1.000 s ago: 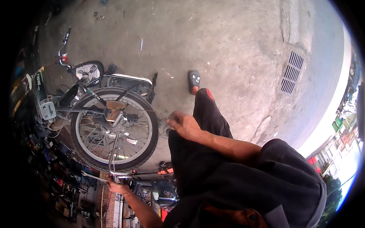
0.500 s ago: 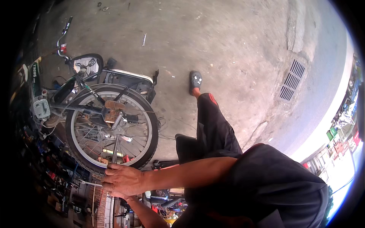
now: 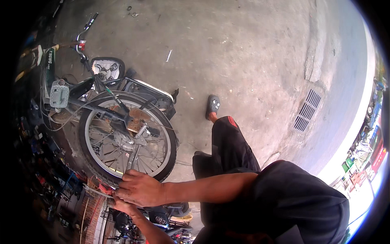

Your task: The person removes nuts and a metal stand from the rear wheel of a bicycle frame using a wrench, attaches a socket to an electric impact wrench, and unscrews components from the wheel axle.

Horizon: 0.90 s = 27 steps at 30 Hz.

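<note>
A bike wheel (image 3: 172,156) with a black tyre and silver rim stands left of centre. From near its hub, a long silver wrench (image 3: 133,157) runs toward me. My right hand (image 3: 144,189) is closed around its near end, just outside the tyre. Just below, my left hand (image 3: 124,206) is closed too, partly covered by the right. A thin, pale metal bar (image 3: 97,192) sticks out leftward by the left fingertips. Which hand holds that bar is hard to tell. A pale spring (image 3: 142,131) sits above the hub.
The bike's handlebar (image 3: 84,30) and a dark-rimmed white container (image 3: 106,70) with small parts lie beyond the wheel. A small spanner (image 3: 169,55) lies on the concrete. My foot in a grey clog (image 3: 212,104) stands right of the wheel; farther right is a drain grate (image 3: 307,110).
The view has shifted, so the bike and floor appear lower and slightly to the right. Both hands stay closed at the wrench end, and more of the left hand shows.
</note>
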Motion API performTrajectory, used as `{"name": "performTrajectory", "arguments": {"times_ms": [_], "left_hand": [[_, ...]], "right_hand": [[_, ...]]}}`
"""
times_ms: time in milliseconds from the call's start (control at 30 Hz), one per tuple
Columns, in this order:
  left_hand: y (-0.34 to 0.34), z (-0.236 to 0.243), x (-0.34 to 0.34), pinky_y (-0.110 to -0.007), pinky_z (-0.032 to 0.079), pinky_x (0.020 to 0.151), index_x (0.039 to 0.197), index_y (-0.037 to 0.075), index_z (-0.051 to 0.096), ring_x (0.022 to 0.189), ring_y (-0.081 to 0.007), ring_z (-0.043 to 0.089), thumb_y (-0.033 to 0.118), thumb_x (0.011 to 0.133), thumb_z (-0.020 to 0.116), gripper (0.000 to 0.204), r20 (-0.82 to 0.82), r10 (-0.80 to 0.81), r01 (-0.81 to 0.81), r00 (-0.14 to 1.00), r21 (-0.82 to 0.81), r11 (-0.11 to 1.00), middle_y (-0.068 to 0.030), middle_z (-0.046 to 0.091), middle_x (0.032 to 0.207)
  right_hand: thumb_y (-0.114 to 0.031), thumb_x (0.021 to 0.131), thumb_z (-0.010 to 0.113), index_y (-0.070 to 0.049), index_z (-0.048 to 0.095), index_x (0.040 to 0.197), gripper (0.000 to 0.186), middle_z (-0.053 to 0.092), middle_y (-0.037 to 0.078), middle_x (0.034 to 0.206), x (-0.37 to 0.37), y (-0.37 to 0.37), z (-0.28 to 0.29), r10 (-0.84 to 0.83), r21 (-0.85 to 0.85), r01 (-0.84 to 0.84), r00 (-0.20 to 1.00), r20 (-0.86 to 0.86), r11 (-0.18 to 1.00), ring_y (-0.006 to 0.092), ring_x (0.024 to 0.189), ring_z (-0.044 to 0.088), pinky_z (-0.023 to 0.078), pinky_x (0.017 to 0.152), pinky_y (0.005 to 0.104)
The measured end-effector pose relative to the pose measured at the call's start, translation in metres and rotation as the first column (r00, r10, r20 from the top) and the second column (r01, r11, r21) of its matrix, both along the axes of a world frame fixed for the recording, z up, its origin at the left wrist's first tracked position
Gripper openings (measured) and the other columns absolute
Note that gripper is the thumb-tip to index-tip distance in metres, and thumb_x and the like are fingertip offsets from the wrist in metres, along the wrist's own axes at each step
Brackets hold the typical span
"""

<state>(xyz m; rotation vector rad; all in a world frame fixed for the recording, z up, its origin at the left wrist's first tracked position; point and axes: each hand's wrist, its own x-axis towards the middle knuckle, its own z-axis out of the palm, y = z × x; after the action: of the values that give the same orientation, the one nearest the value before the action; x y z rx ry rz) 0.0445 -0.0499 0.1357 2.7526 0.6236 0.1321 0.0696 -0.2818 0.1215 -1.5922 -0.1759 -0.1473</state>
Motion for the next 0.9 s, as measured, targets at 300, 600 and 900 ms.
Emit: {"name": "performTrajectory", "arguments": {"times_ms": [300, 600, 900], "left_hand": [[0.041, 0.002, -0.013, -0.039, 0.046, 0.061, 0.089, -0.009, 0.060, 0.067, -0.0318, 0.058, 0.015, 0.082, 0.051, 0.026, -0.404, -0.353, 0.511, 0.844, 0.406, 0.758, -0.0217, 0.059, 0.078], [0.015, 0.004, -0.024, -0.037, 0.045, 0.056, 0.084, -0.009, 0.058, 0.063, -0.0293, 0.057, 0.017, 0.083, 0.050, 0.027, -0.142, -0.019, 0.053, 0.990, 0.242, 0.969, -0.0209, 0.058, 0.073], [0.037, 0.014, -0.011, -0.037, 0.038, 0.054, 0.082, -0.011, 0.054, 0.059, -0.0258, 0.047, 0.022, 0.082, 0.050, 0.034, -0.295, 0.195, -0.185, 0.935, 0.063, 0.981, -0.0148, 0.055, 0.069]], "right_hand": [[-0.021, 0.074, 0.059, -0.009, 0.053, 0.096, 0.026, 0.051, 0.002, 0.078, 0.002, 0.006, 0.002, 0.004, 0.126, 0.000, 1.000, -0.031, 0.992, 0.0192, 0.080, 0.050, 0.037, 0.077, 0.0337], [-0.025, 0.070, 0.058, -0.010, 0.054, 0.087, 0.023, 0.053, -0.001, 0.078, -0.001, -0.011, -0.008, -0.039, 0.092, 0.034, 0.998, 0.058, 0.995, 0.0153, 0.076, 0.051, 0.036, 0.073, 0.0300], [-0.019, 0.074, 0.059, -0.010, 0.054, 0.092, 0.021, 0.050, 0.003, 0.075, 0.013, -0.001, 0.005, 0.019, 0.190, -0.015, 1.000, -0.021, 0.982, 0.0198, 0.073, 0.049, 0.036, 0.072, 0.0327]]}}
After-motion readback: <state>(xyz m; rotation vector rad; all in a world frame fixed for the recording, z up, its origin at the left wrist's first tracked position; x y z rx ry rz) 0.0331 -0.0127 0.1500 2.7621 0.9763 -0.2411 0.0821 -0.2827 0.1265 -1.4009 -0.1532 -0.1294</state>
